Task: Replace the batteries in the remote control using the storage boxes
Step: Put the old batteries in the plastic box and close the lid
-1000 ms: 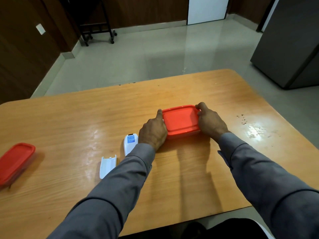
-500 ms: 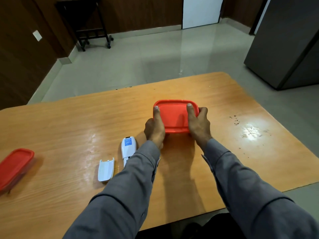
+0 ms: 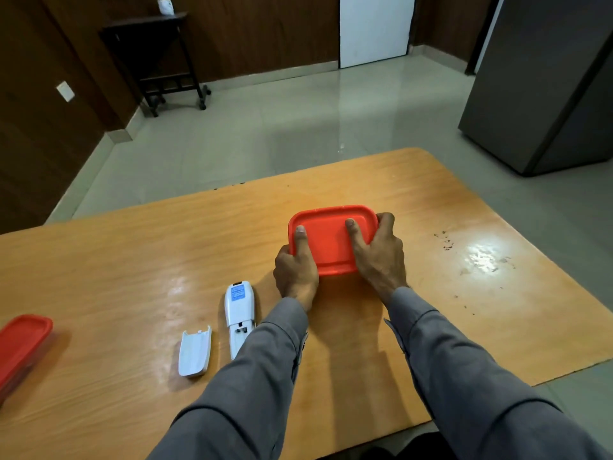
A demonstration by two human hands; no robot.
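A storage box with a red lid (image 3: 328,239) sits on the wooden table (image 3: 132,267) in front of me. My left hand (image 3: 295,272) grips its left side, thumb on top of the lid. My right hand (image 3: 379,257) grips its right side, thumb lying on the lid and fingers wrapped around the far corner. Left of my left wrist the white remote control (image 3: 239,310) lies face down with its battery bay uncovered. Its white battery cover (image 3: 195,351) lies loose beside it. A second red-lidded box (image 3: 20,343) sits at the table's left edge, partly out of frame.
Dark crumbs and a glare patch (image 3: 481,258) mark the table to the right. Beyond the table are a tiled floor, a dark wheeled side table (image 3: 156,58) at the back left, and a grey cabinet (image 3: 547,84) at the right.
Both hands shifted from flanking the box to gripping it with thumbs on top of the lid. The view tilted up, so the table sits lower in frame.
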